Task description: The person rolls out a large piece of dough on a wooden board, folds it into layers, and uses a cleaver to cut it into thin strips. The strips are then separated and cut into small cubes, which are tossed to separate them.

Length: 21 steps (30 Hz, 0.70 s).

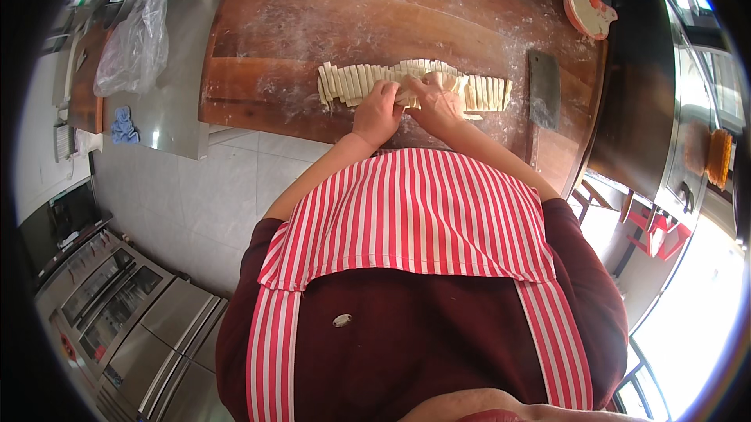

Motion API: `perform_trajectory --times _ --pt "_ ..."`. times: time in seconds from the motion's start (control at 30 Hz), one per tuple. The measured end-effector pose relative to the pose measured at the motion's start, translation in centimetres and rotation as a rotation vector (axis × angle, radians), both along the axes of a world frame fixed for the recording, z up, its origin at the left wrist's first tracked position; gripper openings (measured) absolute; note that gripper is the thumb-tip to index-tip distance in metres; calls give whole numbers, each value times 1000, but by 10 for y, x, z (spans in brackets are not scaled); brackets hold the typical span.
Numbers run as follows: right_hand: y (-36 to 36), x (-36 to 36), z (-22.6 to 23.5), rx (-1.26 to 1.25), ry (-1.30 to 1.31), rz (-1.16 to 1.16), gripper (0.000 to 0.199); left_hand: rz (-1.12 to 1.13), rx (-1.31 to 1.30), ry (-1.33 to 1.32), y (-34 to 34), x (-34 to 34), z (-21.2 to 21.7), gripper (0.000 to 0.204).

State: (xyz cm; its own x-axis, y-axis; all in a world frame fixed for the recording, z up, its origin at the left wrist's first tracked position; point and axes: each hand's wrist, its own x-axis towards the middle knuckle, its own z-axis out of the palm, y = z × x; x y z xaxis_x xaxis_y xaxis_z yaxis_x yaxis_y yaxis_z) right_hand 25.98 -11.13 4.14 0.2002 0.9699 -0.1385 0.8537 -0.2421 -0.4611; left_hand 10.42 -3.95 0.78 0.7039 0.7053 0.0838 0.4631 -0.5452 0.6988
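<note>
A long row of cut dough strips [345, 84] lies side by side across a floured wooden board. Both hands are at the middle of this row, with their fingertips close together. My left hand [376, 116] has its fingers bent and closed on strips at the near edge. Just right of it, my right hand [438, 104] reaches over the row, its fingers curled down onto the strips. The dough directly under the fingers is partly hidden. To the right of the row rests a cleaver [543, 90] with a broad, flour-dusted blade.
The wooden board [313, 7] carries scattered flour. A red-and-white bowl of flour [591, 12] stands at its far right corner. On the steel counter [176, 109] at left are a clear plastic bag [137, 45] and a blue cloth [123, 125]. Steel appliances [129, 320] stand lower left.
</note>
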Motion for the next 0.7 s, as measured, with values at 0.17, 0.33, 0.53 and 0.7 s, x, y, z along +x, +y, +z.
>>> perform_trajectory --times 0.17,0.33,0.53,0.7 --pt "-9 -1 -23 54 -50 104 33 -8 -66 163 -3 5 19 54" --pt "-11 -5 -13 97 25 -84 21 -72 -29 213 -2 11 28 51" --pt "-1 3 -34 159 325 -155 25 -26 -92 29 3 16 -1 30" --pt "11 12 9 144 753 -271 29 7 -463 -312 0 17 31 50"
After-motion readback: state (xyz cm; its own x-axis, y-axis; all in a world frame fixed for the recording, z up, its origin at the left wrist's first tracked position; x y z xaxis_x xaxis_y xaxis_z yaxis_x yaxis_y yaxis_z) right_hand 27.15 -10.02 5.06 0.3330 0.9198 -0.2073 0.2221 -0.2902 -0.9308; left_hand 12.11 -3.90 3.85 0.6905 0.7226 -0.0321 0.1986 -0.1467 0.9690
